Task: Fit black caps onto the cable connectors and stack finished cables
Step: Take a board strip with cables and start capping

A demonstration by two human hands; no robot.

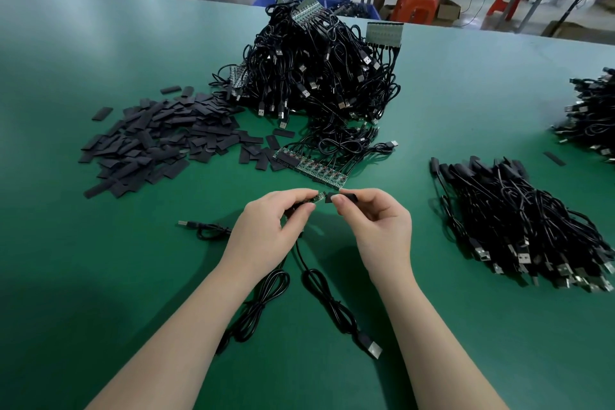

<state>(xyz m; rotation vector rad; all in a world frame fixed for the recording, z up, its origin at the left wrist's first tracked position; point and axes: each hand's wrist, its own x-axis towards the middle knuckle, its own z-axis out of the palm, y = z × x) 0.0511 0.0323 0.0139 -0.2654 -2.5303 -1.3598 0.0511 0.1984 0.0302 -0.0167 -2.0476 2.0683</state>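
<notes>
My left hand (271,226) pinches the small green connector board (318,197) at the end of a black cable (327,303) that trails down across the table. Just to its right, my right hand (376,226) pinches a flat black cap (346,198), its open end facing the board and almost touching it. A heap of loose black caps (159,140) lies at the left. A big pile of uncapped cables (319,66) sits behind. The stack of finished cables (519,220) lies at the right.
A strip of joined green boards with cables (311,166) lies just beyond my hands. Another cable's USB plug (183,224) lies left of my left hand. More cables (592,113) sit at the far right edge. Blue crates and a seated person are beyond the green table (100,276).
</notes>
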